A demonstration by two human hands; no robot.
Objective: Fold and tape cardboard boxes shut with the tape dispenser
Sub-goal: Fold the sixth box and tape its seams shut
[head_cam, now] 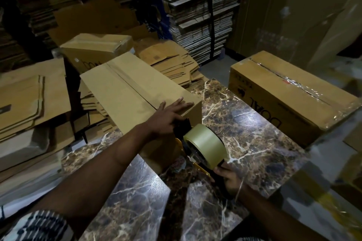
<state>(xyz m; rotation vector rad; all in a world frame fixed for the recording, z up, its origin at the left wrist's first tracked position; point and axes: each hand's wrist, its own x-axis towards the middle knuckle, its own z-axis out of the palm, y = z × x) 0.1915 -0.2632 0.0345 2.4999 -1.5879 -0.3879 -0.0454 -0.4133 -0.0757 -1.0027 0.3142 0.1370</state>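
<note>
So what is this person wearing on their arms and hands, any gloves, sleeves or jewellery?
No gloves: both the left hand and the right hand are bare, and the forearms are uncovered. A thin pale bangle circles the right wrist. Near the bottom left edge a patterned sleeve shows, light fabric with dark blotchy marks. I see no rings or watch.

Layout: your bench and cartons

Your untaped box [135, 92] sits on the marble table [244, 133] at left; the taped box [290, 92] at right; the tape dispenser [201, 143] between them.
</note>
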